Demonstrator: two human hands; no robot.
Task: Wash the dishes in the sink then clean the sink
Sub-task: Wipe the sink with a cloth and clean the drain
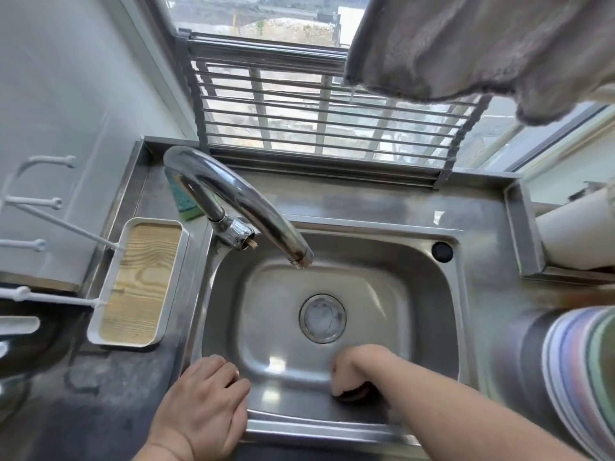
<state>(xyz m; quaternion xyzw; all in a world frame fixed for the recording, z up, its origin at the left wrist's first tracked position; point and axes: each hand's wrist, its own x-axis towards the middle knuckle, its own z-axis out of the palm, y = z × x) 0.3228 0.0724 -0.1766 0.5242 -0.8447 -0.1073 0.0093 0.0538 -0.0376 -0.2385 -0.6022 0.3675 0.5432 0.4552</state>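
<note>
Sink [442, 327] has no dishes in it, looks like scrub step. Right hand [357, 372] fingers curled on dark scrubber [352, 395] at near wall; left hand [203, 404] flat on rim, fingers relaxed. Next: work toward drain [322, 317].

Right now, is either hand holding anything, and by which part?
The right hand grips a small dark scrubber from above, inside the sink. The left hand holds nothing; it rests on the sink's front rim.

Faucet [233, 201] behind sink [459, 294], tray [139, 284] left, drain [322, 317] in its middle
</note>
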